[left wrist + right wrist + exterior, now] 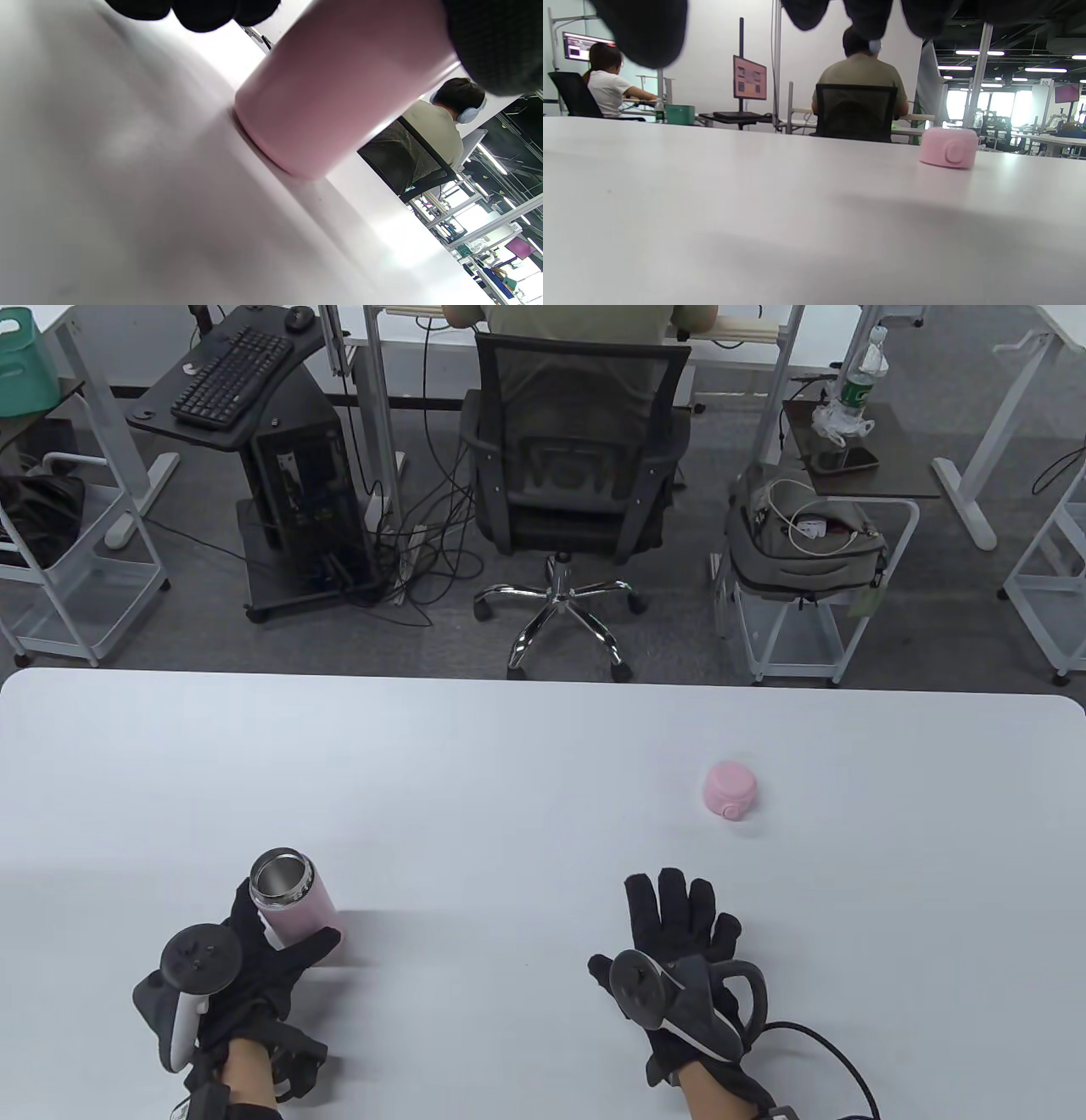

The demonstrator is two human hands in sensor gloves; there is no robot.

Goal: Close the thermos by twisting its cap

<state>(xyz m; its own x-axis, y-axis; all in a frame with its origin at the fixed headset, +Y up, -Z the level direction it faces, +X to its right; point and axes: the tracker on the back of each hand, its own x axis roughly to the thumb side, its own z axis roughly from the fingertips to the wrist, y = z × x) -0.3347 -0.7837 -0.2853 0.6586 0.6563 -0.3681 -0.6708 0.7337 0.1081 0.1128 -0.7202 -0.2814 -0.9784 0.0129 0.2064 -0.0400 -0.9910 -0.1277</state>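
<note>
A pink thermos [287,902] with an open steel mouth stands on the white table [509,780] at the front left. My left hand [254,959] grips its body from behind; the left wrist view shows the thermos [331,97] with its base on the table between my fingers. The pink cap [730,790] lies alone on the table to the right, also in the right wrist view [949,147]. My right hand [679,933] is open and empty, fingers spread flat over the table, short of the cap and nearer to me.
Beyond the table's far edge are an office chair [577,475] with a seated person, a cart with a keyboard [233,377] and a cart with a bag [806,543]. A cable [831,1052] trails from my right wrist.
</note>
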